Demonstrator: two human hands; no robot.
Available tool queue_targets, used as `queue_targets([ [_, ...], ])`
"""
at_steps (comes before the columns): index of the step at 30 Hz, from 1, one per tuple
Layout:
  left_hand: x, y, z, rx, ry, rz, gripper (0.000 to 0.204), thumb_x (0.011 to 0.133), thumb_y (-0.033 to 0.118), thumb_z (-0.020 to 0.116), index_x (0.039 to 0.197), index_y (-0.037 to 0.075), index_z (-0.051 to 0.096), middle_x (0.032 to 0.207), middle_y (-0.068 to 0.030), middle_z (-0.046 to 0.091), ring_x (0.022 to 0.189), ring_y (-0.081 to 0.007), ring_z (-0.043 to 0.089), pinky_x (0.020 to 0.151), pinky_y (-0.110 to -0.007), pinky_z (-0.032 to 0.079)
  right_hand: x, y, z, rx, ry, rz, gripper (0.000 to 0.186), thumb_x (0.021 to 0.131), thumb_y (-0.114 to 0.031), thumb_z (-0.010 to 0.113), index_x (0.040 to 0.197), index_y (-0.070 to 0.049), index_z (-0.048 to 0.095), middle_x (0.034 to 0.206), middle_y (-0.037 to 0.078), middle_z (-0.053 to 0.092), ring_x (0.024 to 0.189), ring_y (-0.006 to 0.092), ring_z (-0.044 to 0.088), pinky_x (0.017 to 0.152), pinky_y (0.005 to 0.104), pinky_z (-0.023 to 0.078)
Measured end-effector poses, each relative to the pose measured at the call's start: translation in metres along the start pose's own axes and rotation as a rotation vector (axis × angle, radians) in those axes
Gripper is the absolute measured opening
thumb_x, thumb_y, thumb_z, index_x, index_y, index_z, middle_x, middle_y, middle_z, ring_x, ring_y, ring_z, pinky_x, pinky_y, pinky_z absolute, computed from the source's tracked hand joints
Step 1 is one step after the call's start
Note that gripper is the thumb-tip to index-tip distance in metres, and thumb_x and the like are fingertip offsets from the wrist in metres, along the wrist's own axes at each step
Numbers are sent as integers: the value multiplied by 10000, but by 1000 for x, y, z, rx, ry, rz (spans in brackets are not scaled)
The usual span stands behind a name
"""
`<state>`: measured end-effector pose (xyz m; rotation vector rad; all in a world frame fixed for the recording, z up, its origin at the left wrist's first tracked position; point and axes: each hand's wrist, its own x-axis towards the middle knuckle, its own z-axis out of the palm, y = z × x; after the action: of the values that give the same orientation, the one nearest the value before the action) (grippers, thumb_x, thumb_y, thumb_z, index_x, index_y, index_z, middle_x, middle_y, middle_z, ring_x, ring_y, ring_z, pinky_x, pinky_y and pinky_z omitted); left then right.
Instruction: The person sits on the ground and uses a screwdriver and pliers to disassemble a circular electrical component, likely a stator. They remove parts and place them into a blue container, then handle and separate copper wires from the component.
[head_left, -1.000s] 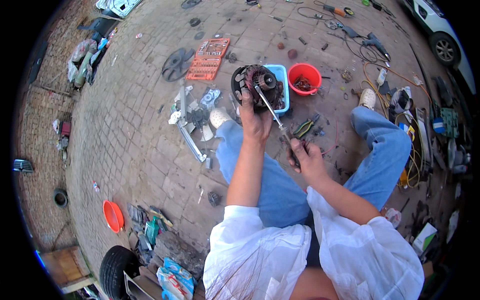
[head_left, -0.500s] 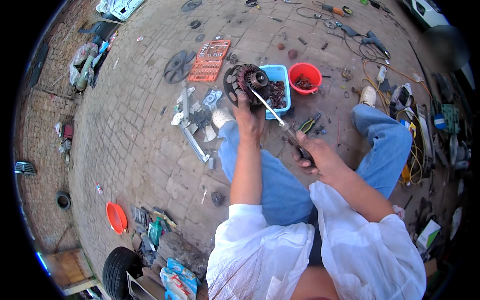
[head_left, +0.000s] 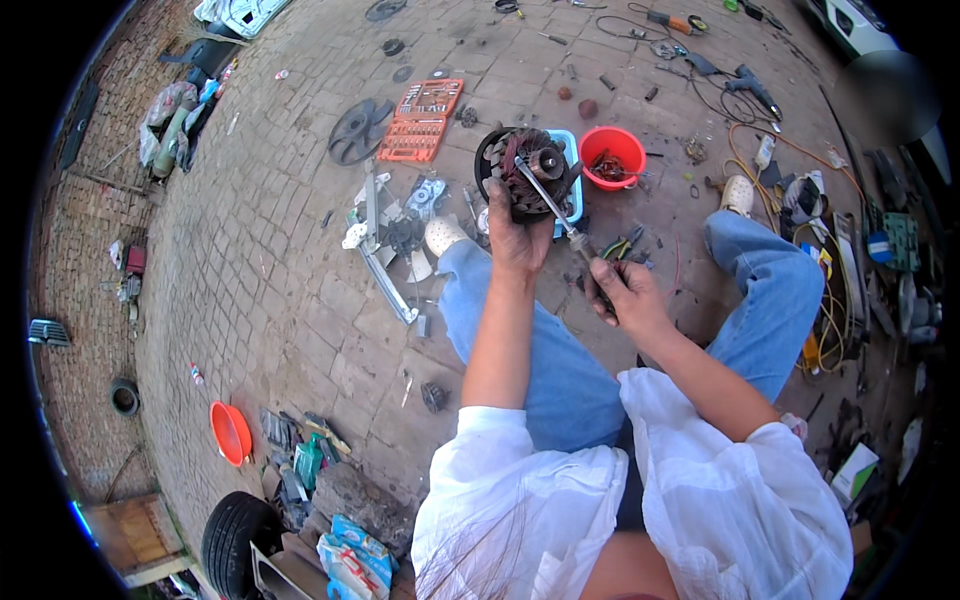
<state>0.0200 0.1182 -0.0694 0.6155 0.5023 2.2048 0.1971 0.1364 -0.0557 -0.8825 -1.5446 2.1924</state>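
Fingers (head_left: 497, 195) of our left hand (head_left: 518, 238) curl under a round dark part (head_left: 540, 160) and hold it up. It has reddish wire inside and a short round knob in front. Our right hand (head_left: 622, 290) is wrapped tight around the handle of a long silver tool (head_left: 555, 207). The tool slants away from that hand, and its tip seems to touch the part. Just past our left hand, a blue tub (head_left: 574, 147) peeks out behind the part. A red bucket (head_left: 612, 140) stands beyond our right hand, and green pliers (head_left: 624, 242) lie near its fingertips. To the left of our left hand is our white shoe (head_left: 443, 236). Farther past that hand, an orange tool case (head_left: 418, 120) lies open on the brick ground (head_left: 300, 300).
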Motion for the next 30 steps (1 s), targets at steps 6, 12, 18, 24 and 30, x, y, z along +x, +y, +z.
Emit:
queue_targets([
  [6, 1, -5, -5, -1, -6, 11, 738, 886, 544, 558, 1417, 72, 356, 1371, -167, 477, 1296, -373, 429, 1103, -587, 297, 5, 17, 9, -202, 133, -237, 498, 937, -425, 589, 669, -6, 562, 556, 11, 530, 478, 80, 471, 437, 271, 359],
  [12, 0, -12, -8, -3, 23, -30, 721, 893, 538, 551, 1403, 59, 378, 1375, -161, 477, 1292, -369, 435, 1117, -531, 304, 15, 37, 4, -529, 345, -486, 422, 925, -321, 620, 664, 3, 551, 535, 36, 500, 488, 104, 470, 470, 300, 362],
  [18, -1, -12, -4, -70, 65, -51, 654, 875, 436, 642, 1355, 49, 423, 1285, -106, 538, 1181, -252, 523, 1047, -429, 394, 30, 50, -8, -731, 452, -710, 281, 858, -182, 683, 725, 51, 597, 585, 170, 539, 500, 297, 536, 500, 359, 413],
  [24, -1, -12, -1, -107, 93, -46, 613, 870, 350, 683, 1337, 41, 433, 1237, -84, 567, 1120, -196, 565, 1002, -376, 443, 32, 50, -9, -822, 492, -776, 324, 888, -239, 663, 741, 44, 603, 614, 143, 576, 500, 272, 547, 488, 345, 425],
  [30, 1, -12, -3, -85, 71, 18, 645, 836, 319, 707, 1355, 57, 427, 1259, -85, 558, 1161, -220, 542, 1036, -414, 405, 16, 29, -5, 157, -16, -102, 431, 940, -422, 583, 755, -33, 577, 624, -9, 547, 523, 63, 501, 456, 229, 384],
])
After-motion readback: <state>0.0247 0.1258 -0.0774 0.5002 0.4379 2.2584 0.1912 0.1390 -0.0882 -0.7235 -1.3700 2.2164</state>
